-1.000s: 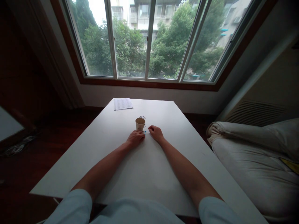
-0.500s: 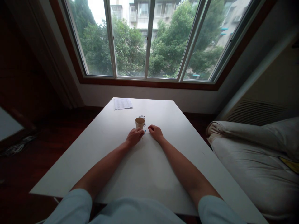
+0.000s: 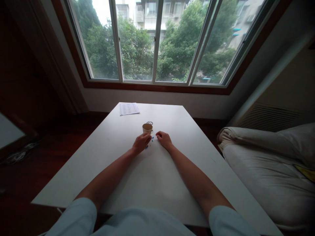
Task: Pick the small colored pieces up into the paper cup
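left hand (image 3: 142, 142) near cup (image 3: 147, 128); printed papers (image 3: 129, 109), illegible.

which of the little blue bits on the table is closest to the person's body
The blue bit by the left hand's near edge; the other blue bits lie farther away, toward the right hand.

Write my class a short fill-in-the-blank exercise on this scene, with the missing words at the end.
1. The tabletop is ____ in colour.
2. Papers lie near its far ____ corner.
3. The left hand hides part of the cup's ____ end, while its rim shows.
4. Small pieces between the left hand and right hand are ____.

Missing words: white; left; lower; blue
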A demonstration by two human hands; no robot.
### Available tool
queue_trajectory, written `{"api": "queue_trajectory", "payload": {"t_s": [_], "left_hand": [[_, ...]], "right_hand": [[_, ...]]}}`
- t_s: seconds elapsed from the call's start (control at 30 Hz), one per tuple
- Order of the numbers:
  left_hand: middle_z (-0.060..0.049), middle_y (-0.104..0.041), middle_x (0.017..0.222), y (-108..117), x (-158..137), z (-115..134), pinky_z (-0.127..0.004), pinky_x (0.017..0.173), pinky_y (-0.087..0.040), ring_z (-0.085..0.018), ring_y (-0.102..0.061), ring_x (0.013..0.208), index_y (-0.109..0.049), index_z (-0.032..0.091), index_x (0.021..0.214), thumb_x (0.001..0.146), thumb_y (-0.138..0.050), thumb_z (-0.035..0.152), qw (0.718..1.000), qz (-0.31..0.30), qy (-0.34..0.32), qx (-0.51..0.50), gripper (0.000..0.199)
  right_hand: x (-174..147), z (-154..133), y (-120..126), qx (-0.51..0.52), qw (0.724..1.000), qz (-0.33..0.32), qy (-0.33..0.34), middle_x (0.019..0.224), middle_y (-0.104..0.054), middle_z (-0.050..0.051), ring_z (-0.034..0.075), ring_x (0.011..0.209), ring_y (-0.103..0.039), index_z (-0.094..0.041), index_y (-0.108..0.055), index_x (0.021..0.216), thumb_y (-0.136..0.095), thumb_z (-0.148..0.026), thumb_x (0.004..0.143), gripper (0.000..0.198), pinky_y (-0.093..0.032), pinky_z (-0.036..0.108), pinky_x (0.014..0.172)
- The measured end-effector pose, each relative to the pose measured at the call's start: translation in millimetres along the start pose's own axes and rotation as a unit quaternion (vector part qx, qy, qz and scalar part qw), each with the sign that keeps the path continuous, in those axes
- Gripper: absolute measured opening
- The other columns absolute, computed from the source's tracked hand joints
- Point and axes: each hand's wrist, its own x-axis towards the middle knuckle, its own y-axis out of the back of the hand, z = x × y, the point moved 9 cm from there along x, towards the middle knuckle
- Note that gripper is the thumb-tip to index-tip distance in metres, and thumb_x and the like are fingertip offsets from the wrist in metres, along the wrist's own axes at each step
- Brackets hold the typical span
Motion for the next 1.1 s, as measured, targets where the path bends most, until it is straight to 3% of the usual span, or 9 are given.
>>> {"api": "queue_trajectory", "payload": {"t_s": [0.2, 0.43, 0.63, 0.9, 1.1], "left_hand": [[-0.005, -0.066, 0.098, 27.1, 18.8, -3.5, -0.026, 0.077, -0.05, -0.015, -0.063, 0.086, -0.067, 0.021, 0.093, 0.098, -0.053, 0.026, 0.995, 0.087, 0.015, -0.042, 0.015], [-0.004, -0.065, 0.095, 40.3, 33.7, -18.3, -0.027, 0.077, -0.051, -0.014, -0.062, 0.083, -0.067, 0.02, 0.093, 0.096, -0.055, 0.023, 0.989, 0.131, 0.042, -0.058, 0.012], [-0.004, -0.066, 0.095, 37.6, 52.1, -28.2, -0.028, 0.079, -0.05, -0.015, -0.061, 0.085, -0.068, 0.02, 0.094, 0.094, -0.057, 0.021, 0.987, 0.14, 0.056, -0.052, 0.011], [-0.005, -0.069, 0.097, 15.7, 61.7, -36.1, -0.029, 0.081, -0.05, -0.017, -0.064, 0.087, -0.072, 0.022, 0.091, 0.092, -0.059, 0.022, 0.988, 0.115, 0.089, -0.044, 0.013], [-0.006, -0.07, 0.093, 19.6, 63.3, -39.0, -0.032, 0.084, -0.05, -0.019, -0.064, 0.089, -0.072, 0.021, 0.088, 0.088, -0.062, 0.02, 0.987, 0.129, 0.096, -0.03, 0.01]], "right_hand": [[1.3, 1.1, -0.8, 0.0, 1.0, -0.001, -0.001, 0.083, -0.073, 0.001, 0.016, 0.076, -0.061, -0.023, -0.075, 0.093, -0.058, -0.022, 0.085, 0.018, -0.044, 0.026, 0.075], [1.4, 4.4, -2.5, 0.005, 1.0, -0.001, 0.006, 0.082, -0.072, 0.001, 0.016, 0.075, -0.06, -0.023, -0.074, 0.093, -0.056, -0.023, 0.086, 0.019, -0.043, 0.026, 0.072], [1.3, 7.2, -3.8, -0.003, 1.0, -0.001, 0.004, 0.082, -0.071, 0.001, 0.016, 0.075, -0.059, -0.023, -0.074, 0.093, -0.056, -0.023, 0.085, 0.019, -0.043, 0.026, 0.073], [1.5, 0.8, -0.6, -0.004, 1.0, 0.001, 0.004, 0.079, -0.07, 0.001, 0.016, 0.074, -0.059, -0.023, -0.074, 0.092, -0.057, -0.023, 0.085, 0.019, -0.043, 0.026, 0.071], [2.9, -2.3, 0.2, -0.005, 1.0, -0.002, 0.004, 0.08, -0.071, 0.001, 0.016, 0.074, -0.06, -0.023, -0.074, 0.092, -0.057, -0.021, 0.085, 0.019, -0.043, 0.025, 0.072]]}}
